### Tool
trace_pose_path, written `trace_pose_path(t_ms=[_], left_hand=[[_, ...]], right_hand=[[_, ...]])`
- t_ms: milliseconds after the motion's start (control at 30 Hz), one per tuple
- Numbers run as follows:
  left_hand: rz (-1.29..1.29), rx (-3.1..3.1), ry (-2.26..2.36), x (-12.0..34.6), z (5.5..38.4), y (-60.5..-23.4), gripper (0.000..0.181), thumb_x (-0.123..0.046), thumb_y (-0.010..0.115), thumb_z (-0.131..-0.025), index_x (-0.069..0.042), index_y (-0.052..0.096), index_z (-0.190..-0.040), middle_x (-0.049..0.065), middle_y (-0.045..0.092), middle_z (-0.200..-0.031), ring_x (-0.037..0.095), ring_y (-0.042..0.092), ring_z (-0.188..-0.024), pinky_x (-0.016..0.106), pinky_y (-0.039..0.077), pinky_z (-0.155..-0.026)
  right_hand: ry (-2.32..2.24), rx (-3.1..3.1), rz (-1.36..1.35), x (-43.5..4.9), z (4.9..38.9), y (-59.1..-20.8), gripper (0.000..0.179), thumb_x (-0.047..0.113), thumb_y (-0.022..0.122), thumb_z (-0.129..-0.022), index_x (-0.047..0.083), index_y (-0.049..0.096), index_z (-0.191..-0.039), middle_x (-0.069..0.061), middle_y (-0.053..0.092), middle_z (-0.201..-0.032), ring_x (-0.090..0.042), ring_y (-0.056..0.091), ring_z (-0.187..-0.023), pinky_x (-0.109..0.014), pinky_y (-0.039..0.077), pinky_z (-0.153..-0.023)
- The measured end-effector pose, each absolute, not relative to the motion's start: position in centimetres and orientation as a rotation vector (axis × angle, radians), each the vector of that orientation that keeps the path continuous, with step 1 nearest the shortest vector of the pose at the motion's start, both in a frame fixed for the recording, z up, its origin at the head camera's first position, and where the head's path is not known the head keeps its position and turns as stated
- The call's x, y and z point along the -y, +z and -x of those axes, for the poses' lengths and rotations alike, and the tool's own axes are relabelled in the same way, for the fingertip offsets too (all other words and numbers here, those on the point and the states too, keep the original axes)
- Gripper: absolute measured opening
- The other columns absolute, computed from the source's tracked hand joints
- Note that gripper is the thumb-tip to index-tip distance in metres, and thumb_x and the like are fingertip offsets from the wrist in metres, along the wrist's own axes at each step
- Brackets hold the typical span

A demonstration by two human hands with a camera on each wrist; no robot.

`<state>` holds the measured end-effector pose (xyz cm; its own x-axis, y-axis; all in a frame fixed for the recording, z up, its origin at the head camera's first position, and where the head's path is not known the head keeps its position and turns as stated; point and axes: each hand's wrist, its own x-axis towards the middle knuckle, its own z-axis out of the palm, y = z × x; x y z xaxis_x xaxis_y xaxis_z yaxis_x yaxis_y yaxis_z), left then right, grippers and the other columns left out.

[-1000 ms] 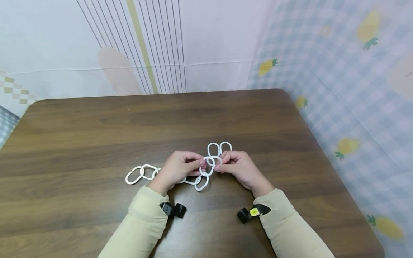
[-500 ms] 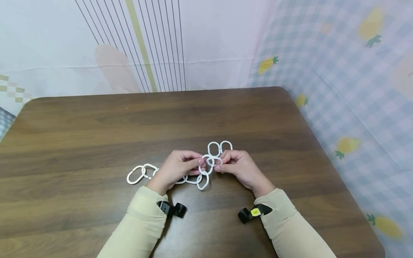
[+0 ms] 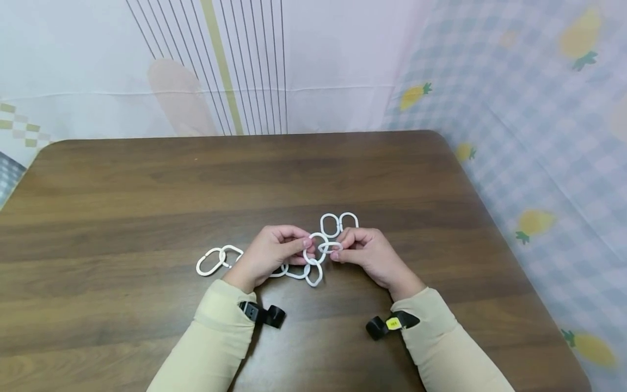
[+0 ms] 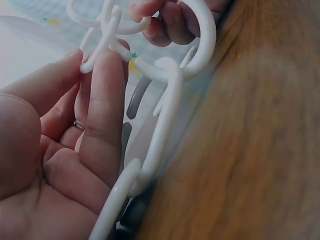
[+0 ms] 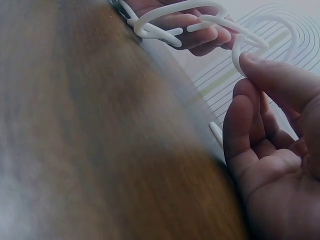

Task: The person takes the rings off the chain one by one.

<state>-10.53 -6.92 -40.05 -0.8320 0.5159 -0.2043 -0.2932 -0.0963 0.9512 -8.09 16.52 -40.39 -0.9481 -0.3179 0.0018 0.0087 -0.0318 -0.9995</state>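
A person seated or standing at a dark brown wood-grain table (image 3: pixel 147 218) handles a chain of white, smooth, oval open links (image 3: pixel 311 261), which lies near the middle of the tabletop, partly raised between the two hands. The left hand (image 3: pixel 271 253) pinches one link between thumb and fingertips; the right hand (image 3: pixel 369 253), just beside it, pinches another link (image 3: pixel 331 244) the same way. The hands are apart from each other, and the two held links cross between them. From the left hand's link, more links hang down and run back beneath that hand, and two joined links (image 3: pixel 198 265) show beyond its far side, resting on the table. Another joined pair (image 3: pixel 340 223) lies just past the right fingertips; whether it connects to the held links cannot be told. The right wrist view shows a gap in the side of some links. Both arms wear puffy pale-yellow sleeves (image 3: pixel 203 343), with small black devices (image 3: pixel 264 314) strapped at the wrists. Behind the table hangs white fabric with thin dark lines (image 3: pixel 333 54); to the right, blue-and-white checked fabric (image 3: pixel 514 136) carries yellow fruit prints.
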Motion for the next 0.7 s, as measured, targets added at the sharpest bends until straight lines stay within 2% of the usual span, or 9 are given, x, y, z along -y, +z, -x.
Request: trace_pose_path(t_ms=[500,700], left_hand=[[-0.24,-1.629,1.982,7.01,10.71,-40.09,0.022,0.003,0.058,-0.098,0.018,0.06,-0.113,0.009,0.07,-0.089,0.014,0.069,-0.083,0.03,0.06,-0.077],[-0.243,-1.602,2.004,7.07,10.69,-40.16,0.017,0.002,0.058,-0.099,0.015,0.062,-0.109,0.008,0.07,-0.088,0.014,0.069,-0.082,0.03,0.06,-0.077]], right_hand=[[-2.069,-2.009,0.324,-16.56,8.19,-40.38,0.028,-0.014,0.074,-0.079,0.012,0.066,-0.073,-0.004,0.065,-0.087,-0.012,0.063,-0.079,-0.019,0.054,-0.069],[-2.079,-2.004,0.33,-16.54,8.17,-40.45,0.029,-0.015,0.074,-0.079,0.013,0.066,-0.074,-0.004,0.065,-0.087,-0.012,0.063,-0.079,-0.019,0.054,-0.068]])
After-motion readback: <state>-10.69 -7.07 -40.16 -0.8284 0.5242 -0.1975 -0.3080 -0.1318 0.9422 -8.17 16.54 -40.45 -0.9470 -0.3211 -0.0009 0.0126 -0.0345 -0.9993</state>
